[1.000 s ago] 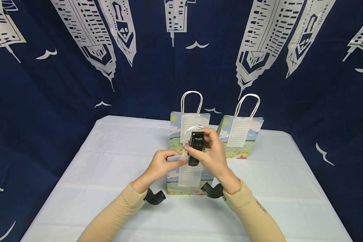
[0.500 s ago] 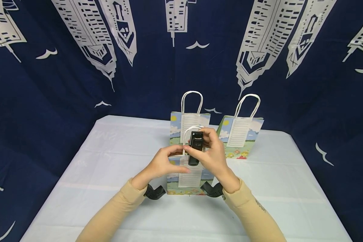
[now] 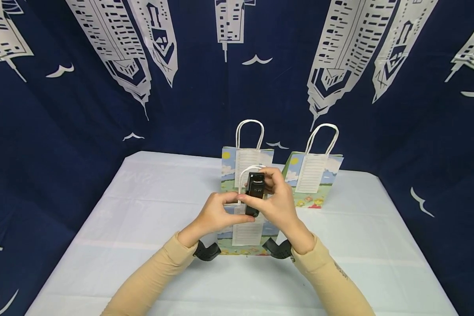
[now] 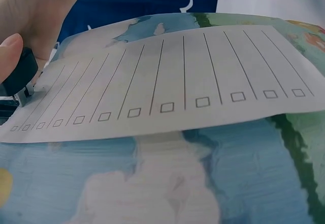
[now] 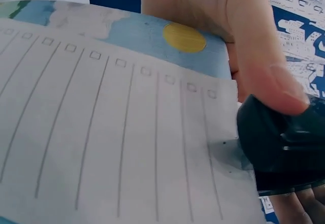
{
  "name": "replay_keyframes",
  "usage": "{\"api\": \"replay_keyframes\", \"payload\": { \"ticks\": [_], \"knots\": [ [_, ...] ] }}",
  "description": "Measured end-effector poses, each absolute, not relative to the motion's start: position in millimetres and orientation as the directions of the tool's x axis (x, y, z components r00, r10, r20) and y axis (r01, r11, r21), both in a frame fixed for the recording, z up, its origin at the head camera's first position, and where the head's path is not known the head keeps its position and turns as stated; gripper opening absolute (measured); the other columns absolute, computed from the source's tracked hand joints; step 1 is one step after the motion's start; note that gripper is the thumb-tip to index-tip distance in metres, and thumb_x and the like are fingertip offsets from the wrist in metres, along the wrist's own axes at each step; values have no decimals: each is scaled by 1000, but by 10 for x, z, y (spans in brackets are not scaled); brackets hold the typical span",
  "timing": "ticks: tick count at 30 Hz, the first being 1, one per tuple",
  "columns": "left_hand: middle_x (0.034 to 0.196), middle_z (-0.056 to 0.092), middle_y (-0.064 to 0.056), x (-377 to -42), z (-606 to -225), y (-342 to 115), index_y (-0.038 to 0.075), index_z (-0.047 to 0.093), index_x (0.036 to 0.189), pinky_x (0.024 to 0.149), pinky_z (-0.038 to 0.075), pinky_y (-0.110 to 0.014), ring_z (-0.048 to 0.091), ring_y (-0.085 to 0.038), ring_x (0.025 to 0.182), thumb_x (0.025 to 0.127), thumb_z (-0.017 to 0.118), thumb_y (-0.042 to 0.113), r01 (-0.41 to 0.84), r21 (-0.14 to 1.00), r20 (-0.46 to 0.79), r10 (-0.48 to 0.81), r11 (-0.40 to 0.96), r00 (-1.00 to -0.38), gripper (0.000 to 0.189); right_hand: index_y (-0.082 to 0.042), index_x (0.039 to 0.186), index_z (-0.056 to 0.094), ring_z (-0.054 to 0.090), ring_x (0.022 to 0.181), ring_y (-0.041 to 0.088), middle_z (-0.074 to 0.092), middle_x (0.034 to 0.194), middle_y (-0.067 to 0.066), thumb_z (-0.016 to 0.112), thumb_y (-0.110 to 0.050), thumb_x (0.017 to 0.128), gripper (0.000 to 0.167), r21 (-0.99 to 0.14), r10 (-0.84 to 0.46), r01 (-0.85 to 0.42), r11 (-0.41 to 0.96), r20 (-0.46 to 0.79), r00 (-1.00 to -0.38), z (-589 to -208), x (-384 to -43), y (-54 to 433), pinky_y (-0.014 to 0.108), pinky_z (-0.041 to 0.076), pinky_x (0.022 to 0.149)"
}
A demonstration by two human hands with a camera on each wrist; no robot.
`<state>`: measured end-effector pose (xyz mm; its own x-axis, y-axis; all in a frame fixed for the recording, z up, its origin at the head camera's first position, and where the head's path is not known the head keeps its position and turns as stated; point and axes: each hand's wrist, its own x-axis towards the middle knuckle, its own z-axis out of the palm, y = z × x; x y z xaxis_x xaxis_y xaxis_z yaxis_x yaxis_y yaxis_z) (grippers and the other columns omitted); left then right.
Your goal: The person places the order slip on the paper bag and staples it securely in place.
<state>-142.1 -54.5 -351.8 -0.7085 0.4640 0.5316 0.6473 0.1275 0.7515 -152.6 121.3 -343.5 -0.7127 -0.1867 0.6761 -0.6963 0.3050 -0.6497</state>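
A black stapler (image 3: pixel 255 188) stands lengthwise over the top edge of the nearest paper gift bag (image 3: pixel 227 244). My right hand (image 3: pixel 279 204) grips it from the right, thumb across its body and fingers behind. My left hand (image 3: pixel 213 216) reaches in from the left, pinching the stapler's lower end; its thumb lies on the nose there. In the right wrist view, the stapler's nose (image 5: pixel 277 142) sits at the end of a white lined card (image 5: pixel 137 142) with small checkboxes, against the bag's painted front. White twisted handles rise behind the stapler. The left fingertips are hidden.
Two similar bags stand farther back: one bag (image 3: pixel 228 169) directly behind the nearest, another bag (image 3: pixel 329 175) to the right. Both carry lined cards and upright white handles. A white cloth covers the table (image 3: pixel 154 197); a dark blue printed curtain (image 3: pixel 197 109) hangs behind.
My left hand has let go of the card and bag's top edge, opened its thumb downward, then moved right onto the stapler's lower end. My right hand and the bags have stayed put.
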Motion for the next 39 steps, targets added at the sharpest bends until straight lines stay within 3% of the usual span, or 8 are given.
{"api": "replay_keyframes", "payload": {
  "ticks": [8, 12, 16, 18, 23, 28, 33, 39],
  "knots": [
    [90, 70, -8, -1507, -3671, -533, 1, 69, 95, 85, 51, -29, 66, -19, 93, 69, 82, 3, 678, 729, 574, 454, 95, -681, 29, -2, 119, 51, 66, 86, 17, 69, 99, 10, 86, -2, 64, 65, -692, -181, -670, 269, 647, -741, -3418, -1483, 1233, 27, 54, 73],
    [96, 71, -7, -1558, -3760, -527, 3, 70, 98, 87, 50, -29, 65, -17, 97, 70, 83, 6, 650, 755, 552, 455, 84, -699, 31, 3, 122, 54, 64, 97, 14, 66, 106, 18, 81, -13, 73, 58, -653, -130, -736, 181, 726, -676, -3441, -1467, 1265, 27, 53, 80],
    [95, 71, -12, -1476, -3616, -525, -2, 70, 97, 86, 50, -30, 66, -22, 96, 69, 83, 3, 643, 758, 541, 448, 106, -712, 31, 14, 110, 57, 66, 89, 13, 68, 100, 16, 77, -22, 79, 52, -574, 6, -815, 75, 818, -576, -3478, -1489, 1311, 27, 53, 76],
    [94, 70, -13, -1445, -3566, -523, -4, 70, 96, 85, 51, -30, 66, -23, 95, 68, 83, 2, 647, 754, 544, 441, 117, -714, 31, 16, 106, 57, 67, 85, 13, 68, 97, 11, 78, -14, 78, 46, -563, 72, -825, 57, 826, -559, -3478, -1497, 1357, 26, 54, 73],
    [92, 71, -14, -1432, -3556, -526, -4, 70, 94, 84, 51, -30, 67, -23, 93, 67, 83, 2, 654, 746, 553, 431, 125, -713, 31, 10, 119, 53, 62, 97, 16, 63, 109, 17, 79, 7, 70, 55, -684, -17, -717, 129, 722, -692, -3456, -1484, 1515, 30, 51, 81],
    [92, 70, -15, -1422, -3543, -537, -5, 70, 95, 84, 51, -30, 67, -26, 93, 67, 83, 1, 669, 733, 567, 431, 125, -702, 31, -9, 128, 54, 58, 106, 21, 63, 114, 9, 85, -6, 66, 69, -793, -267, -516, 324, 446, -854, -3529, -1475, 1632, 43, 44, 93],
    [94, 70, -17, -1421, -3533, -546, -7, 69, 98, 85, 51, -31, 66, -28, 93, 69, 80, -1, 674, 727, 563, 448, 132, -695, 32, -12, 118, 62, 62, 101, 21, 67, 106, 2, 84, -21, 70, 53, -809, -393, -450, 378, 299, -869, -3649, -1473, 1640, 43, 48, 88],
    [96, 70, -16, -1428, -3524, -544, -6, 68, 99, 86, 50, -31, 66, -27, 95, 70, 80, 0, 682, 719, 566, 458, 130, -685, 32, -10, 112, 66, 63, 99, 19, 68, 104, 1, 83, -17, 73, 43, -809, -388, -457, 369, 313, -867, -3691, -1472, 1623, 40, 51, 85]
  ]
}}
